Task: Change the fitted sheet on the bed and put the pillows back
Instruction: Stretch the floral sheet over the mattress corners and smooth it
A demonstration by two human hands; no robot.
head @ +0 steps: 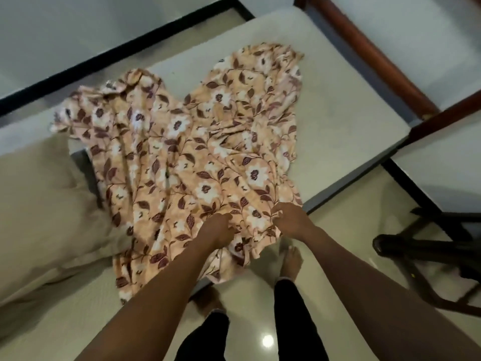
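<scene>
- Peach, flowery fitted sheet (182, 142) lies bunched in a heap on the bare white mattress (338, 113) — not spread out yet.
- The left grip (218, 230) and the right grip (289, 220) each pinch the sheet's near edge, close together, likely to find a corner and pull it open.
- A beige pillow (39, 199) sits at the mattress's left end, out of the way — I think it goes back last.

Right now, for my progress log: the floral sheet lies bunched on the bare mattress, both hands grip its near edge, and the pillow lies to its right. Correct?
No: the head view shows the pillow to the left of the floral sheet. The rest holds: bunched on the bare mattress, left hand and right hand gripping its near edge.
</scene>
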